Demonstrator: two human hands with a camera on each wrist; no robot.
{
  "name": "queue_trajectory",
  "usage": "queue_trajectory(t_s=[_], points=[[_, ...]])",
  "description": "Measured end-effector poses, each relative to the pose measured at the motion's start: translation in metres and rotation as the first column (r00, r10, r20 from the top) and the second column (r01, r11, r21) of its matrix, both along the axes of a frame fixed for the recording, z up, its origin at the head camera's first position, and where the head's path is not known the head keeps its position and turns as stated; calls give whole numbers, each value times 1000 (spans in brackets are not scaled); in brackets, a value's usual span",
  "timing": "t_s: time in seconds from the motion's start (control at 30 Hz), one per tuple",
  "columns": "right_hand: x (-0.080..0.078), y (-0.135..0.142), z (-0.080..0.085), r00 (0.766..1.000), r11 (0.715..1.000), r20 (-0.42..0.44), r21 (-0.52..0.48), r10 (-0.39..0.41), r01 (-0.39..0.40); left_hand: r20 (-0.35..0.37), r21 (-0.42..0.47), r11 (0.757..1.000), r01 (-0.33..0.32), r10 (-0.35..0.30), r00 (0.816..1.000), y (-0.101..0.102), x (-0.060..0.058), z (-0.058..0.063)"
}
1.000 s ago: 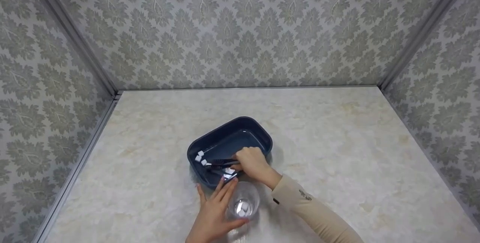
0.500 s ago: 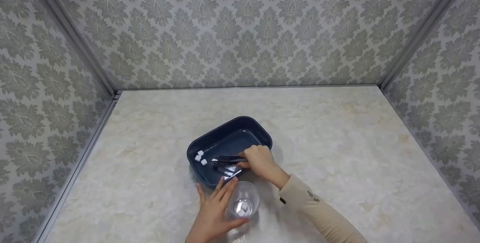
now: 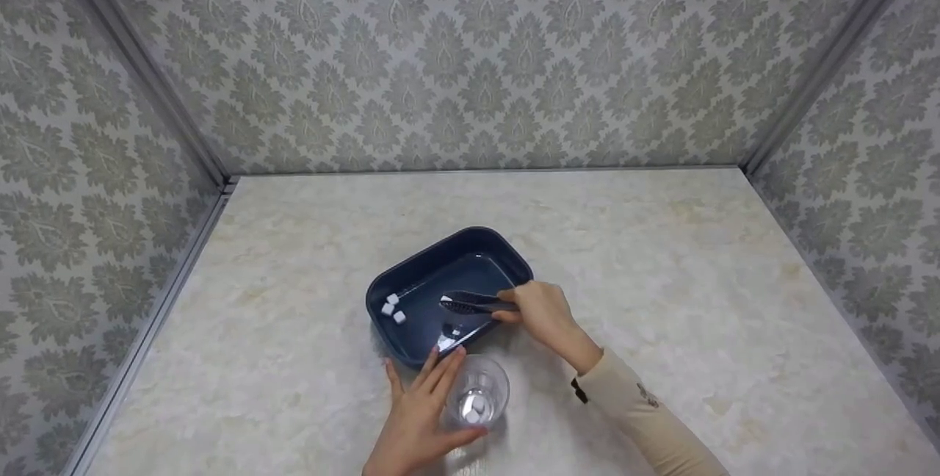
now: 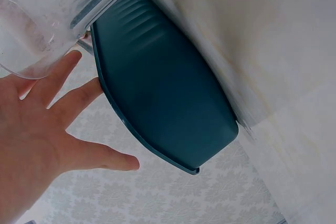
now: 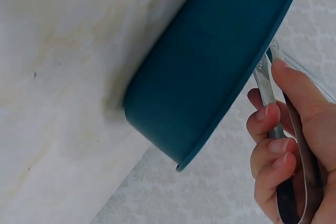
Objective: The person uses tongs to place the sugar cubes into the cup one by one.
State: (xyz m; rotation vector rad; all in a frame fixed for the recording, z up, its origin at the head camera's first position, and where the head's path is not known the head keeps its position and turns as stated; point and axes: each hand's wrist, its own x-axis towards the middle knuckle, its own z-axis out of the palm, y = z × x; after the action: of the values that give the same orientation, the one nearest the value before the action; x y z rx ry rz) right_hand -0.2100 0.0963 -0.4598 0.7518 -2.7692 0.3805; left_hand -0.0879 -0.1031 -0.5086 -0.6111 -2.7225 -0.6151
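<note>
My right hand [image 3: 543, 312] grips metal tongs [image 3: 477, 304] over the dark blue dish [image 3: 507, 241]; a white cube [image 3: 445, 300] shows at their tips. In the right wrist view, fingers and thumb wrap the two arms of the tongs [image 5: 302, 129]. Three white cubes [image 3: 399, 317] lie at the dish's left end. My left hand [image 3: 415, 417] is spread, its straight fingertips at the dish's near rim, thumb beside a clear cup [image 3: 499, 384]. A few white cubes [image 3: 476, 410] are in the cup's bottom. The left wrist view shows the fingers right at the dish [image 4: 152, 82].
All this stands on a pale marbled tabletop [image 3: 661, 255]. Patterned wall panels [image 3: 485, 57] enclose it at the back and both sides. The cup stands just in front of the dish's near side. A bright reflection [image 3: 446, 340] shows inside the dish.
My right hand has drawn the tongs rightward and up, away from the three cubes, with one cube at the tips. The left hand, cup and dish stay put.
</note>
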Motion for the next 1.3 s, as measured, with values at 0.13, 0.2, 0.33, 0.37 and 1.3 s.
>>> queue_trajectory(t_s=[0.13, 0.2, 0.33, 0.37, 1.3], points=[[3, 9, 3, 1000, 1000, -28, -12, -11, 11, 45, 14, 1000, -2, 1, 999, 0, 1, 1], [4, 13, 5, 999, 1000, -44, -14, -9, 9, 61, 15, 1000, -4, 3, 998, 0, 1, 2], [7, 21, 8, 999, 999, -38, -29, -16, 15, 59, 7, 1000, -8, 7, 998, 0, 1, 3], [8, 23, 10, 999, 999, -35, -30, -18, 17, 56, 1, 1000, -9, 9, 998, 1, 1, 3], [44, 52, 43, 990, 989, -137, -146, -25, 4, 32, 4, 1000, -8, 8, 999, 1, 1, 0]])
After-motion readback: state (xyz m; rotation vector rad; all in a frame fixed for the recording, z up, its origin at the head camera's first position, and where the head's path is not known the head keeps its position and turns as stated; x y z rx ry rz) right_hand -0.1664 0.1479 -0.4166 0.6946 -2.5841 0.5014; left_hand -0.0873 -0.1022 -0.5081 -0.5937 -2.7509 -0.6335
